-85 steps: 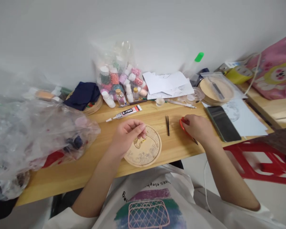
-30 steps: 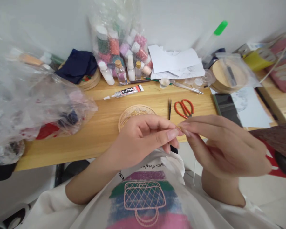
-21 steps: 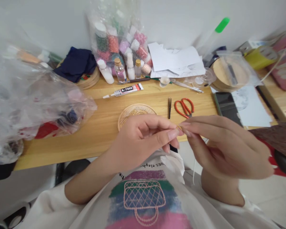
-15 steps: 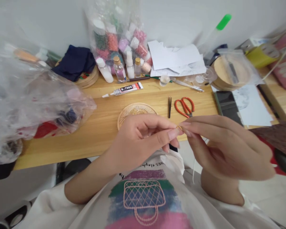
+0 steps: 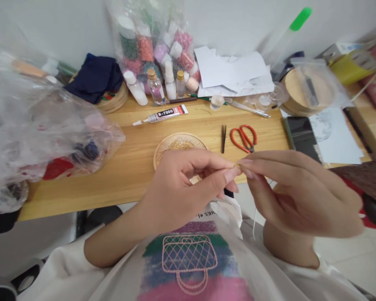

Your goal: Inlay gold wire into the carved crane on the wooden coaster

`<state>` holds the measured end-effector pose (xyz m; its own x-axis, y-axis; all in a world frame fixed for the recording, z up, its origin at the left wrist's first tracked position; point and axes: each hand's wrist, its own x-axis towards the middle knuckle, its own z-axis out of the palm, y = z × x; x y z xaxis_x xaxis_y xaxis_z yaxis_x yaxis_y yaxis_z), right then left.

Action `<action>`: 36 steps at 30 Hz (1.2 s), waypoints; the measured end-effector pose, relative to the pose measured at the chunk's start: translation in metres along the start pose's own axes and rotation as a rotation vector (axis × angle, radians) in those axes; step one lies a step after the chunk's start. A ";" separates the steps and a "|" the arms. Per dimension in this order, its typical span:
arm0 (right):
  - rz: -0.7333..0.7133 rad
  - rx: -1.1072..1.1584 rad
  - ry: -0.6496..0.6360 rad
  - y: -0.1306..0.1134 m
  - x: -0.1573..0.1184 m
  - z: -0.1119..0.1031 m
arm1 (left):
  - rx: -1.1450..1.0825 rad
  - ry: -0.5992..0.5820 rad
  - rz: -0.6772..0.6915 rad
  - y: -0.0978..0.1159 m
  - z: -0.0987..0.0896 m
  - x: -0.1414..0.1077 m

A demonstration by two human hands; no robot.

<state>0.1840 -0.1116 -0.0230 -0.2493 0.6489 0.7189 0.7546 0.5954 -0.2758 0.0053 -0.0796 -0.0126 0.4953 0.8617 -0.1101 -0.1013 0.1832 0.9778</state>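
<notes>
My left hand (image 5: pixel 188 188) and my right hand (image 5: pixel 297 192) meet fingertip to fingertip above the table's front edge. Between their pinched thumbs and forefingers is a thin yellow piece (image 5: pixel 237 166), mostly covered by the fingers; both hands grip it. Behind my left hand lies a round wooden piece (image 5: pixel 166 144) with a pattern on it, partly hidden. Black tweezers (image 5: pixel 223 139) and orange-handled pliers (image 5: pixel 244 139) rest on the table beyond my fingertips.
A glue tube (image 5: pixel 164 113), small bottles (image 5: pixel 156 85) and white papers (image 5: pixel 232 71) lie towards the wall. A large plastic bag (image 5: pixel 65 133) covers the left side. On the right are a phone (image 5: pixel 303 140) and wooden hoops (image 5: pixel 307 92).
The yellow piece shows less between my fingertips, which have drawn slightly closer. The view has shifted a little, so the table items sit slightly higher.
</notes>
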 end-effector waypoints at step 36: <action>0.213 0.229 -0.106 0.021 -0.008 0.046 | 0.158 0.025 -0.007 -0.030 -0.042 0.030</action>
<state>0.1744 -0.0822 -0.0636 -0.1714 0.8087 0.5627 0.6431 0.5245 -0.5579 -0.0125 -0.0395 -0.0526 0.4740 0.8724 -0.1196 0.0402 0.1143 0.9926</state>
